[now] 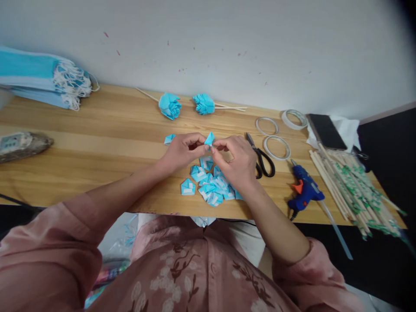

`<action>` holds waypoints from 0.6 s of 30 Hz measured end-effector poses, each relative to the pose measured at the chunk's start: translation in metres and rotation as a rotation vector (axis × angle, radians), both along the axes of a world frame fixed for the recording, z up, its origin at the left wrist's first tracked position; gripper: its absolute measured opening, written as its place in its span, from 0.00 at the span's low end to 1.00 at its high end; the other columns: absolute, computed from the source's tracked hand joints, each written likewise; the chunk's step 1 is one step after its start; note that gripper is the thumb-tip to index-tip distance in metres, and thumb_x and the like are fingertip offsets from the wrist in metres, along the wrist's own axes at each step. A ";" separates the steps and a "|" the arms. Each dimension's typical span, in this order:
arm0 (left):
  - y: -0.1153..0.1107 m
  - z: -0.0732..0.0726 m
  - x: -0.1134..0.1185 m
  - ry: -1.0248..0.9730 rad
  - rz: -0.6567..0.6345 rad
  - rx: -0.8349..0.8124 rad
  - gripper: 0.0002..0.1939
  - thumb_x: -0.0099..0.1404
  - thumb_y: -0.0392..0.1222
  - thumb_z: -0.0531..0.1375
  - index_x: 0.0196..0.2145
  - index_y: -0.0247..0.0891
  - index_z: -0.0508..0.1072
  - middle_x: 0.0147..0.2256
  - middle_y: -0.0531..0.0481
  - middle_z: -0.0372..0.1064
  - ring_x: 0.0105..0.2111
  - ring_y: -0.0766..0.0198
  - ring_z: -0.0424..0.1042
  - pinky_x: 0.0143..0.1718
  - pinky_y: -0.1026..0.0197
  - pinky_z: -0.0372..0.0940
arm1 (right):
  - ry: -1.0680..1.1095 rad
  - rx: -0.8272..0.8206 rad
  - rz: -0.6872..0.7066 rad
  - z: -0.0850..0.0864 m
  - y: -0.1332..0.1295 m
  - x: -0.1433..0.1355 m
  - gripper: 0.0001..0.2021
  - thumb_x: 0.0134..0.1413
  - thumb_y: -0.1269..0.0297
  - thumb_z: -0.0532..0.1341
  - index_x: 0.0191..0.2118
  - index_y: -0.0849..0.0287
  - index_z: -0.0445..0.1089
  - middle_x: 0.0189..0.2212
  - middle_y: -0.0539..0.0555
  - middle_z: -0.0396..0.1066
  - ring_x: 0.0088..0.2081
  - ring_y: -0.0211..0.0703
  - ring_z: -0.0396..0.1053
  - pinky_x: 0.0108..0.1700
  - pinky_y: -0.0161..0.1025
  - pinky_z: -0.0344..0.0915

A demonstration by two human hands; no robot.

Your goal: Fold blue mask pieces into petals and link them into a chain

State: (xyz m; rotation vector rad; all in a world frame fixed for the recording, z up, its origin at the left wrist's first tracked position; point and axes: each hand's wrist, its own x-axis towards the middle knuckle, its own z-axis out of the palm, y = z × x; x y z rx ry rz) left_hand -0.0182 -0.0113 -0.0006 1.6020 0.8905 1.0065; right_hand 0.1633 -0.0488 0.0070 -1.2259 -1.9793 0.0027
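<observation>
The folded blue piece point(209, 138) was held just above the wooden table point(123, 130), upright, its point towards 12 o'clock. The left hand point(182, 151) had thumb and fingertips closed on its left lower edge; the right hand point(240, 160) pinched the lower right, with the fingertips of both nearly meeting.

Taking the piece as the dial's centre, a pile of similar pieces with white strips point(214, 187) lay at 6 o'clock, the black-handled scissors point(268, 164) between 3 and 4, and the blue glue gun point(305, 186) at 4. Of 2 blue flowers, 1 point(169, 106) lay at 10 o'clock and 1 point(204, 104) at 12.

Assessment: the piece appeared very light, thin and pliable, stiffened only by its creases. Hard pressure would probably have crushed it, and a loose grip might have let the folds open. The flat lower edge was judged the soundest hold; the tip, the weakest.
</observation>
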 end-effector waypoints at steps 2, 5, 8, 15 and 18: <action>-0.001 0.000 0.000 0.008 0.000 0.026 0.10 0.59 0.45 0.63 0.27 0.36 0.74 0.24 0.54 0.67 0.26 0.69 0.62 0.28 0.65 0.57 | -0.008 -0.013 -0.017 0.000 0.000 0.000 0.05 0.62 0.62 0.60 0.35 0.54 0.72 0.30 0.51 0.75 0.34 0.46 0.70 0.40 0.44 0.62; -0.002 0.002 0.000 0.050 0.015 0.053 0.10 0.60 0.46 0.63 0.26 0.37 0.74 0.24 0.54 0.66 0.25 0.68 0.60 0.27 0.64 0.55 | -0.012 -0.047 -0.031 0.000 0.000 -0.001 0.05 0.62 0.63 0.60 0.34 0.53 0.72 0.29 0.51 0.75 0.34 0.46 0.71 0.40 0.44 0.62; -0.003 0.003 0.000 0.075 0.030 0.079 0.11 0.60 0.46 0.63 0.25 0.37 0.74 0.22 0.54 0.65 0.25 0.68 0.59 0.26 0.64 0.53 | 0.023 -0.064 -0.009 0.000 -0.001 -0.001 0.05 0.61 0.65 0.60 0.34 0.54 0.72 0.29 0.51 0.75 0.34 0.46 0.71 0.40 0.44 0.63; -0.004 0.005 0.000 0.083 0.024 0.068 0.13 0.60 0.49 0.63 0.25 0.37 0.74 0.23 0.54 0.65 0.25 0.68 0.59 0.26 0.65 0.54 | 0.109 -0.107 0.024 0.001 0.000 -0.001 0.06 0.61 0.66 0.59 0.33 0.54 0.72 0.28 0.51 0.75 0.32 0.44 0.70 0.38 0.43 0.63; -0.004 0.006 0.000 0.083 0.022 0.070 0.15 0.60 0.51 0.64 0.25 0.37 0.74 0.22 0.54 0.64 0.25 0.69 0.58 0.26 0.65 0.53 | 0.134 -0.090 0.043 0.001 0.000 -0.001 0.07 0.61 0.67 0.58 0.33 0.55 0.72 0.28 0.51 0.75 0.32 0.43 0.70 0.38 0.43 0.63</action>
